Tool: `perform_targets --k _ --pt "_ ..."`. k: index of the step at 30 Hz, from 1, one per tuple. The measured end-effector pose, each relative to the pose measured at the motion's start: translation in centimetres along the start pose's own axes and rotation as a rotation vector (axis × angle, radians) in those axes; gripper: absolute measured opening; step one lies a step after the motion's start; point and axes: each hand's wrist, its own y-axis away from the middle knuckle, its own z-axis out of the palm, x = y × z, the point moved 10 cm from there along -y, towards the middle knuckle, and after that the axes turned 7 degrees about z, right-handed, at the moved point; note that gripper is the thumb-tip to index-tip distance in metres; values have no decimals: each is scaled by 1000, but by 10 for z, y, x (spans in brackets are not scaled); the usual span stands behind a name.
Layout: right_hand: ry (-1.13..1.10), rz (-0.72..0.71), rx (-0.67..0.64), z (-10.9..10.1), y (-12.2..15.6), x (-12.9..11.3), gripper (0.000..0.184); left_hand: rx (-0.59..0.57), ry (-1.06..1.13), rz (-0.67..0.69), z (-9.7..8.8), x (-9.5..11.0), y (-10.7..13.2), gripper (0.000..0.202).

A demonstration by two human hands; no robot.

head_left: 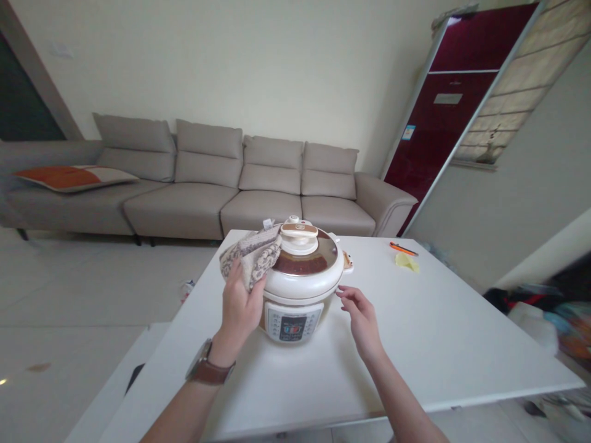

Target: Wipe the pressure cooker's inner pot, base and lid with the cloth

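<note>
A white and brown electric pressure cooker (pixel 302 283) stands upright on the white table (pixel 415 332), its control panel (pixel 294 323) facing me. My left hand (pixel 242 301) is closed on a patterned beige and grey cloth (pixel 253 255), which lies against the left side of the cooker's lid (pixel 318 255). My right hand (pixel 360 314) is beside the cooker's right side, fingers a little bent and apart, with nothing in them. Its fingertips are close to the rim below the lid; whether they touch it I cannot tell. The lid handle (pixel 299 237) sits on top.
An orange utility knife (pixel 403 248) and a crumpled yellowish piece (pixel 407 263) lie at the table's far right. Behind the table runs a grey sofa (pixel 268 206) with an orange cushion (pixel 76 177). A dark red refrigerator (pixel 443 123) stands at the back right.
</note>
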Motion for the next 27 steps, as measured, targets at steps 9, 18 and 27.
perform_targets --k 9,18,27 --pt "4 -10 -25 3 3 -2 21 6 -33 5 1 -4 2 45" --pt "-1 -34 -40 7 8 -9 20 15 -4 -5 0 -4 4 43" --pt "6 -31 -40 7 8 -8 19 6 -5 -5 1 -4 4 43"
